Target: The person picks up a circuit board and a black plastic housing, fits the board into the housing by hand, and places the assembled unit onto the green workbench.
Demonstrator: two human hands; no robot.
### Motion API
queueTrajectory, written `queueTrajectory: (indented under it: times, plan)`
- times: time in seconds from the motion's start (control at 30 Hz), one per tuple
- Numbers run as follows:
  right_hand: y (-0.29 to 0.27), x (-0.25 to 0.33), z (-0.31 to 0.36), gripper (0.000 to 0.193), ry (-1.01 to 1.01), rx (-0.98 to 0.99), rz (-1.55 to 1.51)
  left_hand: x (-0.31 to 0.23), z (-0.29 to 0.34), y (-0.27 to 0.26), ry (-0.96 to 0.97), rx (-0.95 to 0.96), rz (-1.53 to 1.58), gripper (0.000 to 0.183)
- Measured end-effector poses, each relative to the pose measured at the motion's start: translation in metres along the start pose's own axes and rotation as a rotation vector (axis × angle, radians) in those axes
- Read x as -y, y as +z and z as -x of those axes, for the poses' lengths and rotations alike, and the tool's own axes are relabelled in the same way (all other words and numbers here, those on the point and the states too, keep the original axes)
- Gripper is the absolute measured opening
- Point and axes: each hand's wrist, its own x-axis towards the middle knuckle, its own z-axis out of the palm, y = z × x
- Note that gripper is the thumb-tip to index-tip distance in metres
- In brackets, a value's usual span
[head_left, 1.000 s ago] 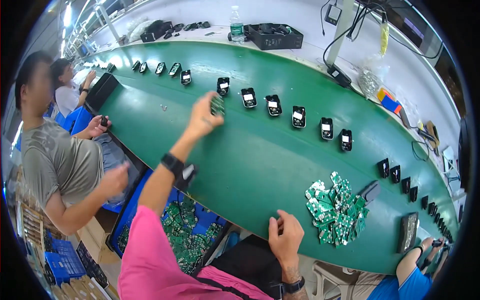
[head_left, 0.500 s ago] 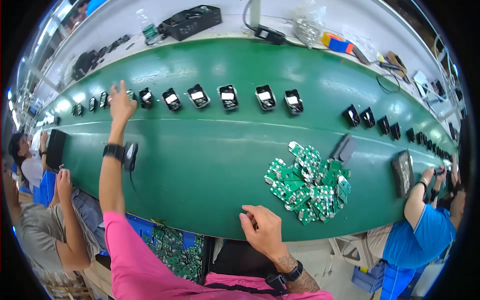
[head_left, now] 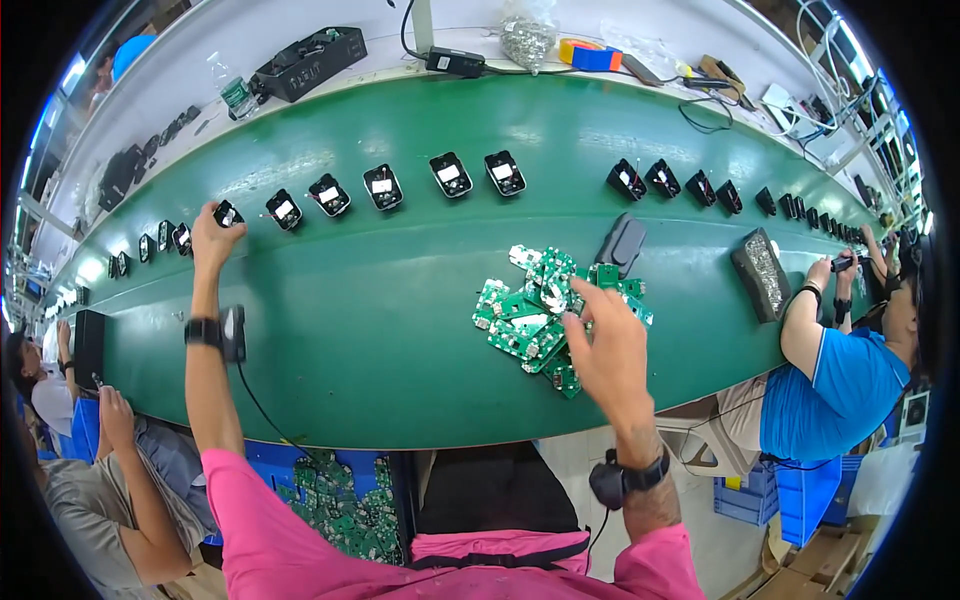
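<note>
My left hand [head_left: 213, 240] reaches out to the far left, its fingers closed round a small black plastic housing [head_left: 229, 213]. That housing sits in a row of similar open black housings with pale parts inside, such as the housing [head_left: 383, 187] further right. My right hand [head_left: 612, 350] hovers over a heap of green circuit boards [head_left: 520, 320], thumb and index finger apart. No board shows between its fingers, and the hand hides the heap's right front part.
A dark grey oblong case [head_left: 623, 246] lies behind the heap. A black corded device [head_left: 233, 333] lies by my left wrist. More housings [head_left: 700, 187] line the right. A foil-topped block [head_left: 760, 275] stands near a co-worker in blue [head_left: 830, 400]. Below the edge sits a bin of boards [head_left: 345, 510].
My left hand, open over the row before, has shifted along it and closed on a housing. My right hand has moved from the front edge to the heap of boards. The view has shifted.
</note>
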Motion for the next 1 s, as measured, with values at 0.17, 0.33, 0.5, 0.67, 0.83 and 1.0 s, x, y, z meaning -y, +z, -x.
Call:
queueTrajectory:
  times: [0.17, 0.33, 0.5, 0.67, 0.83, 1.0]
  plan:
    - [0.001, -0.033, -0.031, 0.037, -0.136, 0.302, 0.35, -0.138, 0.157, -0.036, 0.288, 0.292, 0.494, 0.07]
    - [0.004, -0.032, -0.034, 0.032, -0.22, 0.314, 0.338, -0.223, 0.292, -0.03, 0.357, 0.504, 0.531, 0.076]
    - [-0.018, -0.017, -0.017, 0.014, -0.3, 0.119, 0.152, -0.261, 0.342, -0.008, 0.379, 0.349, 0.525, 0.082]
    - [-0.035, 0.033, 0.041, 0.009, 0.368, 0.347, -0.666, -0.271, 0.361, -0.04, 0.23, 0.272, 0.847, 0.073]
    - [-0.027, 0.033, 0.074, 0.014, 0.183, 0.661, -0.628, -0.284, 0.375, -0.044, -0.149, 0.757, 1.489, 0.042]
    - [-0.01, 0.028, 0.104, 0.015, 0.502, 0.516, -0.935, -0.285, 0.387, -0.027, -0.374, 0.583, 1.587, 0.026]
